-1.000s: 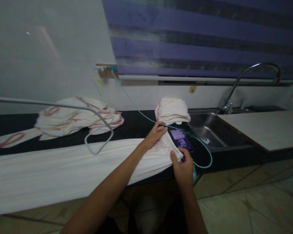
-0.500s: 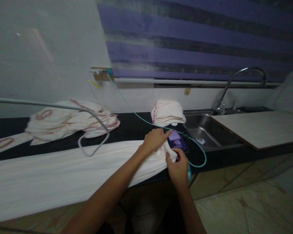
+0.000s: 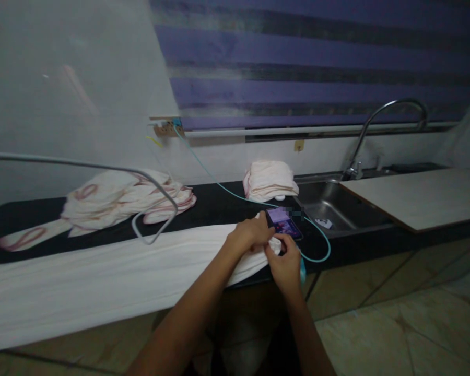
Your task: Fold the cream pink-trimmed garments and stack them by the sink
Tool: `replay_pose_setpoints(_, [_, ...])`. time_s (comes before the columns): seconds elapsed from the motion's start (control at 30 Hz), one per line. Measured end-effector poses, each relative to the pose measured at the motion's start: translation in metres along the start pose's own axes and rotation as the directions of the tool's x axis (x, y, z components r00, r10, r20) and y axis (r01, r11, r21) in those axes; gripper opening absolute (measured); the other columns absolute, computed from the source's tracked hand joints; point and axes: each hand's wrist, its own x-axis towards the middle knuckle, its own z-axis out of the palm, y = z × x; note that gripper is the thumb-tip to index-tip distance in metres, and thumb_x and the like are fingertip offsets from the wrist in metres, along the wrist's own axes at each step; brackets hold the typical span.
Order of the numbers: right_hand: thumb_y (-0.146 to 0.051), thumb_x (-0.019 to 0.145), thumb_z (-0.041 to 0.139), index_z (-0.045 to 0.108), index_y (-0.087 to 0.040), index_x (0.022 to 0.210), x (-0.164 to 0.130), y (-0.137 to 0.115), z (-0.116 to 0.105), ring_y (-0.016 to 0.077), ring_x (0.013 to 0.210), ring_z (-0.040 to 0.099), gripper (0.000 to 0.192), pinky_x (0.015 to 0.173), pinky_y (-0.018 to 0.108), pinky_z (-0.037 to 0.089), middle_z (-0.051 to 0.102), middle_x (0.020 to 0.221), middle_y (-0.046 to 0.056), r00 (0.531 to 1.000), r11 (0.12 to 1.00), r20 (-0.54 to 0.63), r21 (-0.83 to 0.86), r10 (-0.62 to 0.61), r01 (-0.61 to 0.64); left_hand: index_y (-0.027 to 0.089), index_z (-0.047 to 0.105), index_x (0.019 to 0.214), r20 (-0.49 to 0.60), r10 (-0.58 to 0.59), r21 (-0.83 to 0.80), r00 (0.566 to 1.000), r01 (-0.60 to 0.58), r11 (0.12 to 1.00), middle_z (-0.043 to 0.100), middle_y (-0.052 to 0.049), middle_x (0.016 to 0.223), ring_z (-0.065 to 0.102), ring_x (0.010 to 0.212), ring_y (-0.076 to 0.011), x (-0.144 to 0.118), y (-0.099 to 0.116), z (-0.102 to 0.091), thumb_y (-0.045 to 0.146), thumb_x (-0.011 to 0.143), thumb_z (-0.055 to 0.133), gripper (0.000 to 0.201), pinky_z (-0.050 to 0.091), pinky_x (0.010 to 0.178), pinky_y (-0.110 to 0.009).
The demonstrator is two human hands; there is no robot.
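In the head view, a long strip of white cloth (image 3: 113, 271) lies stretched along the front of a dark countertop (image 3: 215, 201), running from the left edge of the picture to its right-hand end just in front of the person. Both hands meet at that end. The left hand (image 3: 250, 235) rests on top of the cloth with its fingers curled down, pinching up a bunch of the fabric. The right hand (image 3: 285, 261) comes from below with thumb and fingers closed on the cloth's corner, just beside the left.

The cloth looks thin, soft and light; it sags over the counter's front edge and should crease wherever it is pinched. Its end corners or its long hem would give the surest hold, since the middle would only bunch.

Touching the cloth's end lies a smartphone (image 3: 284, 223) with a lit screen, fed by a teal cable (image 3: 219, 185). Behind stand a folded stack of cloths (image 3: 270, 180), a loose heap of pink-trimmed cloths (image 3: 121, 201), a steel sink (image 3: 329, 201) and its faucet (image 3: 379, 122).
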Motion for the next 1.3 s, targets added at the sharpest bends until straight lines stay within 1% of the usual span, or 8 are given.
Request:
replay_pose_setpoints(0.2, [-0.037,0.077,0.074,0.071,-0.016,0.102,-0.004,-0.002,-0.001,0.0151,0.067,0.056,0.032,0.063,0.026,0.045,0.065,0.077,0.000,0.990,0.997,0.135,-0.070,0.041,-0.032,0.013,0.043,0.136,-0.126,0.053,-0.096,0.991,-0.065,0.993,0.071,-0.026,0.119,0.071,0.111,-0.0381,0.011,-0.004,0.016,0.034,0.084,0.061,0.059,0.052,0.087,-0.039])
replay_pose_setpoints(0.37, [-0.046,0.079,0.074,0.072,-0.015,0.107,-0.006,-0.011,-0.006,0.0126,0.058,0.055,0.042,0.050,0.022,0.037,0.068,0.074,-0.001,0.962,0.994,0.254,0.010,0.105,-0.111,0.012,0.036,0.145,-0.156,0.074,-0.195,0.985,-0.104,0.975,0.074,-0.020,0.112,0.075,0.095,-0.0302,0.016,-0.012,0.024,0.019,0.077,0.060,0.073,0.053,0.075,-0.032])
replay_pose_setpoints(0.57, [-0.052,0.087,0.063,0.074,-0.016,0.103,-0.004,-0.017,-0.009,0.0169,0.071,0.063,0.040,0.058,0.025,0.046,0.075,0.093,0.007,0.969,0.988,0.219,0.075,0.113,-0.132,0.008,0.051,0.137,-0.255,0.071,-0.262,0.964,-0.140,0.955,0.070,-0.023,0.121,0.069,0.110,-0.0334,0.009,-0.026,0.008,0.015,0.072,0.062,0.067,0.051,0.088,-0.036])
replay_pose_setpoints(0.7, [-0.051,0.090,0.062,0.076,-0.018,0.097,-0.004,-0.013,-0.009,0.0189,0.075,0.065,0.036,0.069,0.029,0.050,0.076,0.090,0.006,0.973,0.995,0.212,0.025,0.092,-0.100,0.010,0.059,0.131,-0.299,0.062,-0.302,0.952,-0.156,0.941,0.071,-0.019,0.115,0.070,0.097,-0.0272,-0.001,-0.041,-0.010,0.012,0.071,0.056,0.060,0.051,0.079,-0.032])
replay_pose_setpoints(0.83, [-0.050,0.092,0.060,0.075,-0.018,0.093,-0.005,-0.009,-0.008,0.0195,0.075,0.065,0.036,0.075,0.031,0.051,0.076,0.086,0.005,0.973,0.997,0.222,-0.003,0.070,-0.071,0.013,0.049,0.140,-0.279,0.071,-0.430,0.958,-0.190,0.883,0.071,-0.011,0.100,0.064,0.073,-0.0198,-0.018,-0.062,-0.024,0.015,0.071,0.056,0.070,0.046,0.062,-0.027])
replay_pose_setpoints(0.93, [-0.050,0.093,0.059,0.075,-0.019,0.091,-0.005,-0.009,-0.008,0.0194,0.074,0.065,0.035,0.074,0.031,0.050,0.075,0.083,0.005,0.972,0.998,0.227,-0.023,0.063,-0.059,0.017,0.040,0.146,-0.245,0.026,-0.640,0.969,-0.181,0.747,0.068,-0.007,0.094,0.060,0.065,-0.0170,-0.037,-0.086,-0.031,0.021,0.071,0.061,0.077,0.044,0.056,-0.026])
replay_pose_setpoints(1.1, [-0.052,0.092,0.059,0.075,-0.020,0.089,-0.006,-0.010,-0.008,0.0193,0.071,0.065,0.036,0.070,0.030,0.049,0.075,0.081,0.004,0.968,0.996,0.244,-0.079,0.054,-0.036,0.014,0.046,0.140,-0.224,-0.183,-0.834,0.957,-0.091,0.544,0.069,-0.013,0.114,0.069,0.085,-0.0217,-0.069,-0.132,-0.034,0.025,0.067,0.065,0.076,0.055,0.071,-0.030])
replay_pose_setpoints(1.3, [-0.054,0.093,0.057,0.075,-0.021,0.087,-0.007,-0.010,-0.009,0.0195,0.071,0.065,0.038,0.069,0.029,0.047,0.074,0.077,0.003,0.962,0.989,0.264,-0.149,0.065,-0.026,0.012,0.056,0.130,-0.243,-0.273,-0.840,0.931,-0.061,0.539,0.071,-0.012,0.117,0.070,0.096,-0.0269,-0.097,-0.174,-0.027,0.035,0.065,0.066,0.069,0.056,0.077,-0.034])
